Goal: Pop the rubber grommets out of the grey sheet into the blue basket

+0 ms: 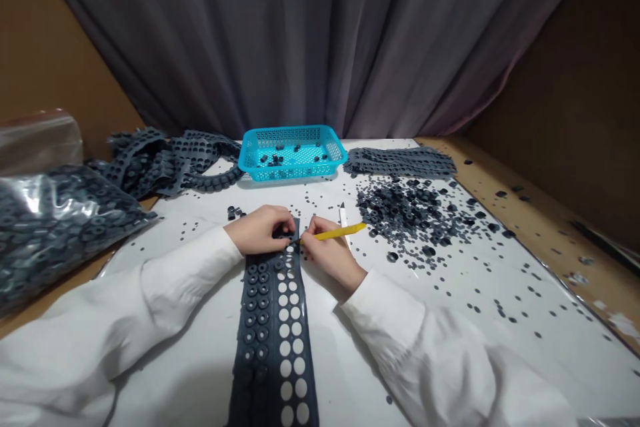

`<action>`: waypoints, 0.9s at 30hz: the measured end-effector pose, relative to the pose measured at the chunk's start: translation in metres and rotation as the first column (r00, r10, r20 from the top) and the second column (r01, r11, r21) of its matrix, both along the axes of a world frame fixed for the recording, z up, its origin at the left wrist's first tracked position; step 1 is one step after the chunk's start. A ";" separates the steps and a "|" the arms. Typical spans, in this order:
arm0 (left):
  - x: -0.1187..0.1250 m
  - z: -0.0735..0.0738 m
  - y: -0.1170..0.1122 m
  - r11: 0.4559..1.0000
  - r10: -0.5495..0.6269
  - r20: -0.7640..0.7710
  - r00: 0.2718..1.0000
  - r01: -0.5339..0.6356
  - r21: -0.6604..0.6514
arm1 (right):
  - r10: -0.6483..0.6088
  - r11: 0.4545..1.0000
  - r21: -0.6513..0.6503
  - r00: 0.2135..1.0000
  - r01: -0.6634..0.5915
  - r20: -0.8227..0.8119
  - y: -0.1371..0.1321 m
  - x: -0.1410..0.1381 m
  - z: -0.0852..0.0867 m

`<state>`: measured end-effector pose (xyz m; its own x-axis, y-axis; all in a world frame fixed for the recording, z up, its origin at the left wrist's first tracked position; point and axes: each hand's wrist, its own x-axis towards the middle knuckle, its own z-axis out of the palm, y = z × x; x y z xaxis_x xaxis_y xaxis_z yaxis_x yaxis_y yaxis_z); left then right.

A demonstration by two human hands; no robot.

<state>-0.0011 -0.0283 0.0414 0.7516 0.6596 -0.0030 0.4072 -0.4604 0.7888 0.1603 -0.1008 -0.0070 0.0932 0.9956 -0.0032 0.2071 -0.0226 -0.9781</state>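
A black rubber strip (273,320) lies lengthwise in front of me. Two columns of raised rings run down its left part, and two columns of round holes run down its right part, with white showing through them. At the strip's far end, my left hand (263,230) is closed, its fingers bent onto the rubber; what is under the fingertips is hidden. My right hand (327,250) grips a slim yellow-handled tool (343,232) like a pen, its tip at the strip's right edge close to my left fingers. The tip is too small to make out.
Behind the hands stands a blue basket (293,173) with a few black pieces. To its right are stacked strips (400,161) and a heap of small black pieces (410,210). A white knife-like tool (343,215) lies nearby. Coiled strips (200,153) and a filled plastic bag (65,213) occupy the left.
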 end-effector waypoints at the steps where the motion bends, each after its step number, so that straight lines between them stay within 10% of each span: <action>1: 0.002 0.001 0.000 0.988 -0.089 -0.087 0.992 0.098 0.115 | -0.002 1.000 0.000 1.000 0.002 -0.006 0.000 0.000 0.001; 6: 0.009 0.002 0.000 0.775 -0.236 -0.486 0.841 0.465 0.427 | 0.004 1.000 0.000 1.000 -0.004 -0.014 -0.001 0.000 0.001; 11: 0.009 -0.006 -0.004 0.753 -0.199 -0.499 0.843 0.458 0.473 | 0.007 1.000 0.015 1.000 -0.007 0.011 0.001 0.001 -0.001; 20: -0.012 -0.015 0.005 0.862 -0.014 -0.223 0.975 0.125 0.491 | -0.004 1.000 0.008 1.000 0.004 0.022 0.000 0.000 -0.001; 24: -0.022 -0.014 0.015 0.951 0.256 0.021 0.966 -0.256 0.173 | 0.005 1.000 0.003 1.000 -0.005 -0.014 -0.001 0.001 -0.002; 27: -0.023 -0.013 0.016 0.933 0.349 0.124 0.929 -0.333 -0.135 | -0.011 1.000 0.003 0.994 0.011 -0.111 -0.002 0.002 0.001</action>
<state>-0.0242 -0.0119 0.0280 0.4788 0.8779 0.0016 0.4031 -0.2215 0.8880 0.1621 -0.1029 -0.0064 0.1031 0.9946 -0.0106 0.0967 -0.0207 -0.9951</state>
